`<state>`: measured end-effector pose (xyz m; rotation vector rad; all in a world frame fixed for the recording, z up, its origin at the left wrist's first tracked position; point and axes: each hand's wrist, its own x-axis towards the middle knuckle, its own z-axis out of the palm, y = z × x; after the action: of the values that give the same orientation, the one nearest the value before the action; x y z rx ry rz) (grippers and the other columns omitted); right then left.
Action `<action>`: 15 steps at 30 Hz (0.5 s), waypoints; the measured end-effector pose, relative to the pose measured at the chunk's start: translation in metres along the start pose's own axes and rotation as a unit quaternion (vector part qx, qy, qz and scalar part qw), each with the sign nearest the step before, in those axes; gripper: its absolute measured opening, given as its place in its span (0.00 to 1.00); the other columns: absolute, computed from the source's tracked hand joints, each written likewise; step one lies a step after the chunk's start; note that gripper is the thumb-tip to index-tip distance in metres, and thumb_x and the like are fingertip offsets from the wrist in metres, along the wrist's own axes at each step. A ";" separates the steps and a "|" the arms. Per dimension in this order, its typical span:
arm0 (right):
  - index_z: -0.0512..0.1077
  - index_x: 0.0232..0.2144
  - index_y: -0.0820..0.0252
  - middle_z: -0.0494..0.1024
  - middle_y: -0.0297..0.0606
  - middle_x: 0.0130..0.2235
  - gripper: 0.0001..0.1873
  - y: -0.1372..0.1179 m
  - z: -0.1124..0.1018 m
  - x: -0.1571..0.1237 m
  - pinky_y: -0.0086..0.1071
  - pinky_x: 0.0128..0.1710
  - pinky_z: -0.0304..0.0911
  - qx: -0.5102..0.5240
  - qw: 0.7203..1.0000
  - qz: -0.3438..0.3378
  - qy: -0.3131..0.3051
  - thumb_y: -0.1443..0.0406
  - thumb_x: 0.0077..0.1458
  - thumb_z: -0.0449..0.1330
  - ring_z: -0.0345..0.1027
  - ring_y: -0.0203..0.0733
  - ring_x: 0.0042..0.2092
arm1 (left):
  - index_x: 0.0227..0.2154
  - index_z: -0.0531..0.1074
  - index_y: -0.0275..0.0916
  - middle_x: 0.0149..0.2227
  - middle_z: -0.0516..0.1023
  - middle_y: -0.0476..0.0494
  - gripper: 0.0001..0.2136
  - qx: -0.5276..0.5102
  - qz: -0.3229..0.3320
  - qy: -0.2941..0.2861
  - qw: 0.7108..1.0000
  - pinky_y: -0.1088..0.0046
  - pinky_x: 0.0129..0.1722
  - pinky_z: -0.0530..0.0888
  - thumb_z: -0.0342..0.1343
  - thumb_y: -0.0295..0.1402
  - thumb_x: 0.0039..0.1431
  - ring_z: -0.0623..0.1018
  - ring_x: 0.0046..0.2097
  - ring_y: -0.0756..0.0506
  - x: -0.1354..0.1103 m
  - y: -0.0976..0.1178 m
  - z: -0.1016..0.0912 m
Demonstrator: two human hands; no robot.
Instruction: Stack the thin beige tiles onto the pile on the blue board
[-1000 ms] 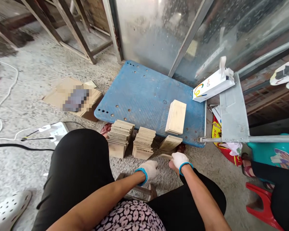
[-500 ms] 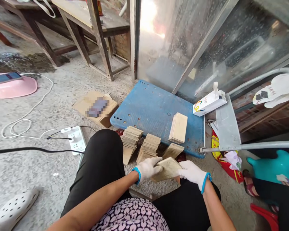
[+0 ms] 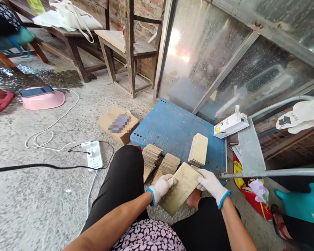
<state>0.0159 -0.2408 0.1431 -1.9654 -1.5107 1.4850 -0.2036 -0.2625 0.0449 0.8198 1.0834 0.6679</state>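
While I sit on the ground, my left hand (image 3: pixel 163 186) and my right hand (image 3: pixel 210 183) both wear white gloves and grip one thin wood board (image 3: pixel 180 190). My fingers curl shut on its two side edges. It is above my knees, tilted, flat face up toward me. Its long side runs from near my lap up and to the right, toward the blue board (image 3: pixel 170 130). I count two leaning wood stacks (image 3: pixel 159 162) and one flat wood stack (image 3: pixel 199 154) just past my hands.
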 end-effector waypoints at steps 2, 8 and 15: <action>0.67 0.50 0.61 0.78 0.41 0.36 0.27 0.009 0.012 0.003 0.30 0.30 0.69 0.079 0.992 -0.015 0.093 0.54 0.50 0.57 0.74 0.40 0.33 | 0.25 0.65 0.37 0.24 0.66 0.52 0.20 -0.055 -0.012 0.027 0.998 0.75 0.28 0.62 0.59 0.50 0.43 0.63 0.27 0.51 0.005 -0.002 -0.003; 0.55 0.60 0.72 0.72 0.56 0.52 0.44 0.037 0.077 0.004 0.37 0.51 0.68 0.105 0.964 0.016 0.246 0.52 0.46 0.59 0.71 0.50 0.52 | 0.31 0.66 0.37 0.28 0.72 0.48 0.26 -0.218 -0.008 0.049 0.975 0.70 0.33 0.70 0.63 0.54 0.38 0.72 0.29 0.48 0.022 -0.006 -0.011; 0.40 0.66 0.70 0.64 0.54 0.60 0.51 0.041 0.139 0.012 0.37 0.58 0.60 0.012 0.978 0.052 0.204 0.56 0.48 0.60 0.63 0.50 0.59 | 0.34 0.69 0.36 0.33 0.77 0.41 0.29 -0.181 -0.017 0.043 0.983 0.66 0.38 0.73 0.62 0.57 0.39 0.78 0.38 0.42 0.021 -0.015 -0.010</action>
<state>-0.0751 -0.2985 0.0460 -2.1929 -1.2241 1.0391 -0.2048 -0.2509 0.0198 0.4625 1.0111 0.8470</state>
